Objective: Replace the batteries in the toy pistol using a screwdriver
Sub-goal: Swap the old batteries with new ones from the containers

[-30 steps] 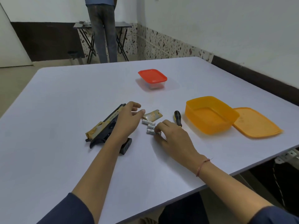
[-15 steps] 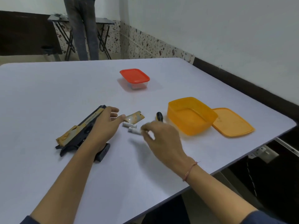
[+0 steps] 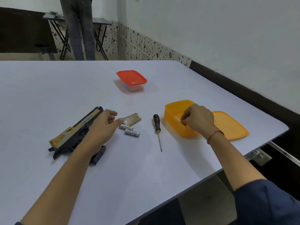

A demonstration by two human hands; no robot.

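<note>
A pale lavender-white table [image 3: 48,88] fills a room with white walls and speckled skirting. Behind it a person [image 3: 78,30] stands at a dark folding table [image 3: 103,23]. A black-and-gold plastic toy pistol [image 3: 76,132] lies on its side on the left part of the near table, muzzle pointing away. The left hand [image 3: 100,127] rests palm-down across its middle, fingers loose and not wrapped round it, with the thumb stretched toward a gold plastic battery cover [image 3: 132,119] just beside it. Two white cylindrical batteries [image 3: 132,133] lie side by side just in front of that cover. A screwdriver with a black-and-yellow handle [image 3: 157,125] lies to their right, tip toward the person. The right hand [image 3: 198,118] hangs over an open orange plastic box [image 3: 172,122], fingers curled, pinching a small white battery [image 3: 178,119] within its rim. A flat orange lid [image 3: 230,125] lies just beside the box on its right. Farther back stands a clear box with a red lid [image 3: 131,78].
</note>
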